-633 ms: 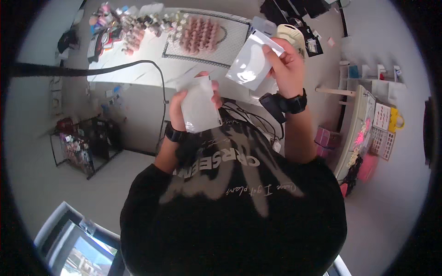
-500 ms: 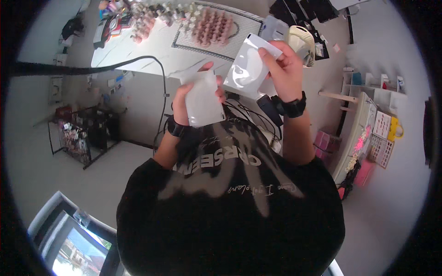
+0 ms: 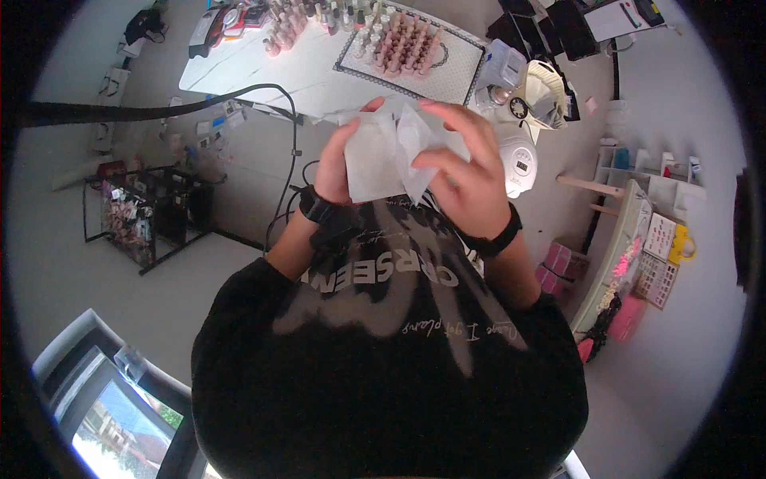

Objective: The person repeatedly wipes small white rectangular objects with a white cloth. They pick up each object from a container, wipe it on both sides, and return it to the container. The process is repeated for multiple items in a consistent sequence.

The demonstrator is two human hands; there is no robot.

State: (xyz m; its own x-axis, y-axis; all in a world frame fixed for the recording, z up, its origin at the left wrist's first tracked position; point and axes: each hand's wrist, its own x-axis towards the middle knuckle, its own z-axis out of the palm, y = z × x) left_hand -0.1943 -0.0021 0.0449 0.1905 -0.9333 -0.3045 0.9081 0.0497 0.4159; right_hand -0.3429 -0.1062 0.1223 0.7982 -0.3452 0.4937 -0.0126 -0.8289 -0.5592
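Since the earlier frames, the right hand (image 3: 471, 172) has come in from the right, where it held a pouch well apart, and now meets the left hand (image 3: 339, 160) in front of the black T-shirt (image 3: 383, 367). Left fingers are wrapped round a flat white packet (image 3: 371, 166) from its left side, thumb across the near face. Right fingers hold a creased white sheet (image 3: 412, 148) against the packet's right edge, one fingertip high, another lower down; whether the sheet is loose or part of the packet, I cannot tell.

Both pieces look light, thin and limp, so they would probably bend at a push and crease easily; any glossy film may slip. An edge or corner pinch, with the flat face backed by the other palm, seems the surest hold.

Farther off, a white device (image 3: 520, 164) sits past the right hand. Beyond are the bench (image 3: 263, 72), pink bottles (image 3: 407, 46) grouped on a dark-edged mat (image 3: 463, 70), and a cream basket (image 3: 561, 88).
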